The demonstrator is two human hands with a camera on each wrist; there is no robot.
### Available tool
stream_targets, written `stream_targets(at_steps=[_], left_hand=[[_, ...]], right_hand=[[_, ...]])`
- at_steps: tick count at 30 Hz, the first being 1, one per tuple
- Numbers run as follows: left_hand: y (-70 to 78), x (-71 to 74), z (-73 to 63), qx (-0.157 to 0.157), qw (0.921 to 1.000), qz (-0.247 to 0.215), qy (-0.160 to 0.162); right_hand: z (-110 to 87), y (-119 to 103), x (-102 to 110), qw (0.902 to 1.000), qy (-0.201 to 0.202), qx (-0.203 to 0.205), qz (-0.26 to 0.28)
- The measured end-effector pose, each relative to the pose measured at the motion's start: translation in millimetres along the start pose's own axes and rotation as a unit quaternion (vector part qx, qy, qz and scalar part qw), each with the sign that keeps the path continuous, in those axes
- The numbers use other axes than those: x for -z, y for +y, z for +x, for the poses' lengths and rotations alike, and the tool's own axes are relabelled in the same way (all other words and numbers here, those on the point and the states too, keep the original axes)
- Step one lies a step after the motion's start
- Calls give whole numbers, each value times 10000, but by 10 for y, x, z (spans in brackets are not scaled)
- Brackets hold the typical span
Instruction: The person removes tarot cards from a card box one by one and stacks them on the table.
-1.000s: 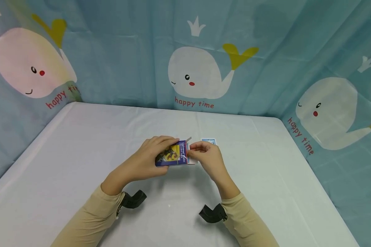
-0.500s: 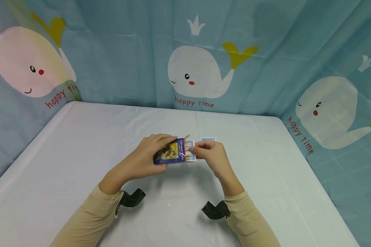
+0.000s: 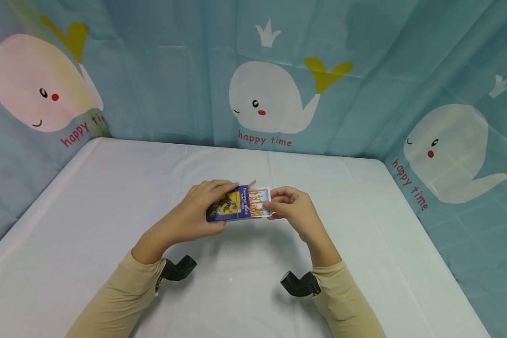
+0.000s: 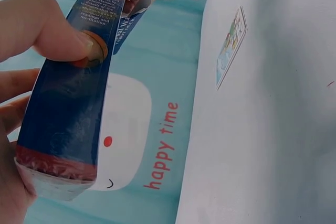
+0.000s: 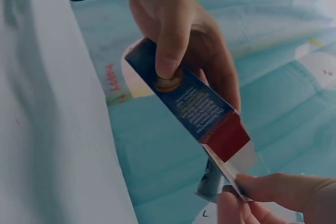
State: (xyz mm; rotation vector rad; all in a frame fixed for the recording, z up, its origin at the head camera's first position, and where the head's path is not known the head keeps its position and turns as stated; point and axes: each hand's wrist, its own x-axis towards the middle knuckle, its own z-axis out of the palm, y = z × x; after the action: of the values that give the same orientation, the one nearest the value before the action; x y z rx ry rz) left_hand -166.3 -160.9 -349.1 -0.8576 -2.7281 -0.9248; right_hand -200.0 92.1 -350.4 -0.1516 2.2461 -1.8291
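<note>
My left hand (image 3: 194, 209) grips a blue tarot card box (image 3: 226, 207) above the table, its printed front facing up. In the left wrist view, the thumb presses the box's narrow side. The right end of the box is unsealed, with red flaps (image 5: 227, 137) folded out. A picture card (image 3: 258, 203) sticks partway out of that end. My right hand (image 3: 297, 209) pinches the card's outer edge between thumb and fingers. Whether more cards come out beneath it, I cannot tell. Another picture card (image 4: 230, 48) lies on the table, hidden in the head view.
A white cloth covers the table (image 3: 131, 188). Behind and beside it hangs a blue curtain (image 3: 165, 94) with whale prints. A black camera mount (image 3: 177, 268) sits on the left wrist and another camera mount (image 3: 300, 284) on the right wrist.
The right hand has moved right, drawing the picture card further out of the box. The box in the left hand has shifted slightly left and away. The right hand now covers the table card.
</note>
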Motion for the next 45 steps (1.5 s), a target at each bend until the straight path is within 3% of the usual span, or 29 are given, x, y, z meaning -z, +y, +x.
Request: stream_targets(at_steps=[6, 14, 45], left_hand=[[-20, 10, 2, 0, 10000, 9, 36], [-36, 41, -2, 88, 9999, -44, 108], [-68, 49, 8, 267, 9996, 4, 14]], right_hand=[[2, -1, 71, 9987, -512, -24, 33], [13, -11, 166, 9990, -355, -256, 132], [12, -36, 422, 9995, -7, -104, 292]])
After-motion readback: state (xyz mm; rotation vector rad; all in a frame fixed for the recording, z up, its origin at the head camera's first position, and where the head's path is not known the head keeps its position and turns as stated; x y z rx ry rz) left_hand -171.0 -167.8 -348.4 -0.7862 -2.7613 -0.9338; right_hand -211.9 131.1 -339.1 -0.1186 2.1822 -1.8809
